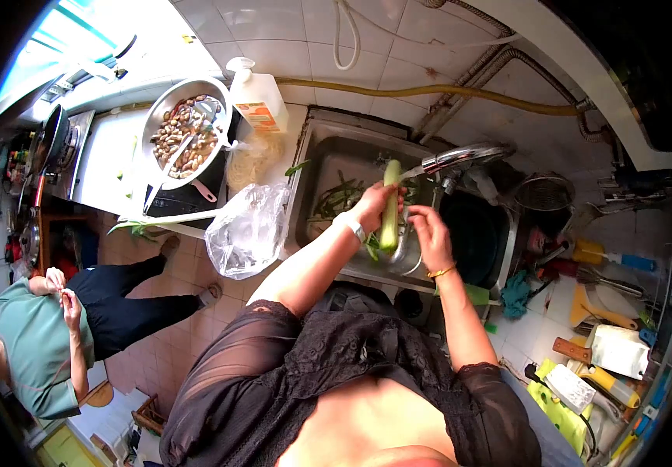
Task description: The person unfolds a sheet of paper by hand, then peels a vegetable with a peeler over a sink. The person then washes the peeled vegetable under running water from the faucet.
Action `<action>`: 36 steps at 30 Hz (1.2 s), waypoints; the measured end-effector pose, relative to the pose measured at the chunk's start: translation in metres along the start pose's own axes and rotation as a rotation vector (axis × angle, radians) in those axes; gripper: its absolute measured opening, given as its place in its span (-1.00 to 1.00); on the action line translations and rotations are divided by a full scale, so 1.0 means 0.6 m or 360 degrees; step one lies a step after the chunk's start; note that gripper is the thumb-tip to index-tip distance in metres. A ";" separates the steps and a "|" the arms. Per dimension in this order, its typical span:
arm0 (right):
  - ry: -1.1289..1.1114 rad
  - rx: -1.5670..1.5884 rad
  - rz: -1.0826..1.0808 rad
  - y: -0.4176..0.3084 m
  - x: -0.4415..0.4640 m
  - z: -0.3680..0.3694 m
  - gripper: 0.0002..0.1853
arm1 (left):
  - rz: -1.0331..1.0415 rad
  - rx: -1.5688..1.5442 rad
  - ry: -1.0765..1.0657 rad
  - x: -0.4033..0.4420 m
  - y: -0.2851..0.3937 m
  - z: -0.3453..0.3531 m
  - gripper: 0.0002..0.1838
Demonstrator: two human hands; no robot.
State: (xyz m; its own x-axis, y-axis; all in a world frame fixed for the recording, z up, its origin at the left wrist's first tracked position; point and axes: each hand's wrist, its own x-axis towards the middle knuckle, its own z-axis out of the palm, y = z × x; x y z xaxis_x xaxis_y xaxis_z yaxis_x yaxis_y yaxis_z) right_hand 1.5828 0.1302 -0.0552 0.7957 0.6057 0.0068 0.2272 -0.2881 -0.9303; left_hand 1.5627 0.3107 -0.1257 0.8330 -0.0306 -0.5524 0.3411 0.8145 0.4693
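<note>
Over the sink [298, 222], my left hand [373, 206] is closed around a long, pale-green peeled vegetable [391, 204], whose exact kind I cannot make out. It stands lengthwise in my grip, its upper end close to the chrome faucet [460, 158]. Just right of it, my right hand [434, 240] is raised with bent, loosely parted fingers, and I see nothing in them. Green peelings [340, 196] lie on the sink bottom under my hands.
A metal bowl of shellfish [186, 138] with a spoon, a white pump bottle [258, 97] and a clear plastic bag [249, 229] are left of the sink. Cleavers [617, 349] and other utensils lie at right. Another person [48, 335] stands at far left, hands together.
</note>
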 end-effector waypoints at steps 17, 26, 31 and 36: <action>0.0129 -0.1341 -0.0040 0.111 0.183 -0.051 -0.65 | 0.0313 0.1476 0.0255 -0.137 0.007 -0.044 -0.17; 0.0116 -0.1652 0.0346 0.089 0.210 -0.037 -0.76 | 0.0373 0.1802 0.0361 -0.179 -0.008 -0.080 -0.16; 0.0218 -0.0361 0.0006 0.069 0.121 0.030 -0.74 | 0.0686 0.1980 0.0456 -0.198 -0.019 -0.069 -0.11; -0.0065 0.0929 0.0945 0.077 0.033 0.103 -0.47 | 0.0772 0.2204 0.0211 -0.213 -0.022 -0.024 -0.01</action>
State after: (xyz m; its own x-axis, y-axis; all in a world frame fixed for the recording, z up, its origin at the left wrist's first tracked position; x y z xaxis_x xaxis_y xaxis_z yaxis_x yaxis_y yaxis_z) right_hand 1.5741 0.1749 -0.1206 0.6677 0.5039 -0.5480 -0.5606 -0.1440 -0.8155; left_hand 1.4452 0.3120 -0.0711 0.9659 0.1917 -0.1739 0.2453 -0.4646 0.8509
